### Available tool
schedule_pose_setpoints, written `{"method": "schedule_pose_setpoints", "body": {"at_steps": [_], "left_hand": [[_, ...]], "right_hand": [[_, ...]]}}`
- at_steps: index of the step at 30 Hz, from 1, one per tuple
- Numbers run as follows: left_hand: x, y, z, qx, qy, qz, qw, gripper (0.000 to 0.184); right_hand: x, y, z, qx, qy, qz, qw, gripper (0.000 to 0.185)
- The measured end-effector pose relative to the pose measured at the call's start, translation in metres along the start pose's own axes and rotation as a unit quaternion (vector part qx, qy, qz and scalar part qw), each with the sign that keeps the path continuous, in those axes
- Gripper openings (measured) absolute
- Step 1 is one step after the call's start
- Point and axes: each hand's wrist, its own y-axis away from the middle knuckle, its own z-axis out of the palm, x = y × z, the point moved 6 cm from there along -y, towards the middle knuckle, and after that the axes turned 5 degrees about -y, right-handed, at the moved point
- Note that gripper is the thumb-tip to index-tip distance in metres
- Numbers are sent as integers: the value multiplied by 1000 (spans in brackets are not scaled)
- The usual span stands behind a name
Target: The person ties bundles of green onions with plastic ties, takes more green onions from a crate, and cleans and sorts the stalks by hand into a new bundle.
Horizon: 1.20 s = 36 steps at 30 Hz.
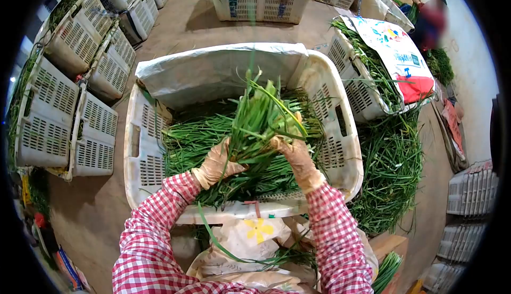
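Note:
A white plastic basket (349, 161) with slotted sides stands in front of me, lined at its far side with a white sheet (213, 73). Long green leafy stalks (197, 139) lie in it. Above them, both my gloved hands hold a loose bunch of the same stalks (250, 116). My left hand (218, 165) is wrapped round the bunch's lower left part, its thumb pointing right. My right hand (298, 158) grips the bunch's right side, fingers bent. One yellowish leaf sticks out at the top of the bunch.
More slotted baskets stand at the left (48, 118), at the far side (263, 1) and at the right (348, 81). A pile of green stalks (391, 171) lies on the floor at the right. Another person (430, 20) is at the upper right. Stacked crates (471, 190) stand at the right edge.

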Motion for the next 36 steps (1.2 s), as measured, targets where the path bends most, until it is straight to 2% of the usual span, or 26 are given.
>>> {"method": "schedule_pose_setpoints", "body": {"at_steps": [1, 3, 4, 6, 7, 9, 10, 11, 12, 13, 14, 16, 19, 21, 22, 23, 25, 27, 28, 29, 30, 31, 32, 33, 35, 36], "left_hand": [[8, 3, 1, 0, 18, -12, 1000, 77], [23, 10, -4, 52, -96, 24, 994, 75], [21, 8, -3, 56, -94, 26, 994, 75], [11, 5, 4, 24, 17, -31, 999, 76], [10, 5, 5, 24, 19, -31, 999, 76], [10, 4, 4, 14, -130, -71, 989, 78], [6, 4, 7, 12, -128, -71, 989, 78], [3, 4, 12, 0, -1, -68, 998, 81], [1, 4, 15, -12, 126, -64, 990, 85], [-2, 4, 13, -14, 128, -65, 990, 85], [5, 1, 4, -10, 126, -69, 990, 88], [9, -9, -20, -4, 112, -99, 989, 98], [-45, -4, -40, 81, 133, -211, 965, 91], [-54, 4, -62, 45, -90, -314, 944, 70], [-53, 10, -71, 67, -203, -347, 913, 56], [-46, 13, -73, 149, -38, -299, 942, 58], [-34, -5, -68, 165, 175, -219, 946, 82], [24, -28, -60, 227, 66, -78, 968, 104], [21, -44, -53, 206, -25, -38, 977, 113], [17, -59, -45, 183, -117, 4, 976, 123], [23, -71, -35, 163, -83, 21, 983, 125], [28, -80, -25, 141, -49, 39, 988, 126], [25, -83, -18, 129, 45, 26, 990, 103], [21, -85, -10, 113, 139, 14, 984, 80], [6, -89, 0, 67, 262, -101, 957, 39], [13, -86, -1, 90, 263, -86, 957, 28]], "right_hand": [[1, -7, 6, -17, -10, -43, 999, 107], [13, -19, 2, -2, -107, -24, 994, 108], [19, -24, -1, -4, -103, -24, 994, 108], [34, -31, -7, -4, -139, 3, 990, 110], [41, -33, -11, -3, -137, 4, 991, 110], [59, -33, -14, 1, -245, 111, 963, 97], [61, -32, -16, -29, -244, 125, 961, 64], [63, -30, -20, -28, -243, 127, 961, 64], [62, -28, -23, -24, -236, 99, 966, 48], [61, -26, -27, -20, -230, 72, 970, 33], [62, -25, -30, -1, -233, 129, 964, 26], [79, -29, -45, 39, -261, 117, 957, 27], [88, -35, -61, 45, -239, 106, 964, 29], [90, -34, -66, 41, -207, 99, 972, 30], [91, -34, -67, 23, -192, 103, 976, 32], [88, -35, -63, 5, -178, 107, 978, 33], [83, -33, -58, 13, -153, 104, 983, 35], [84, -35, -51, -47, -179, 60, 981, 33], [76, -36, -43, -24, -69, 120, 990, 34], [68, -33, -34, -48, -72, 96, 992, 37], [53, -30, -20, -71, -76, 71, 992, 41], [44, -22, -13, -49, -114, 123, 985, 44], [46, -22, -9, -63, -110, 113, 985, 54], [47, -22, -9, -59, -110, 114, 986, 54], [47, -25, -14, -42, -89, 129, 987, 63], [51, -28, -20, -27, -53, 133, 989, 74]]}}
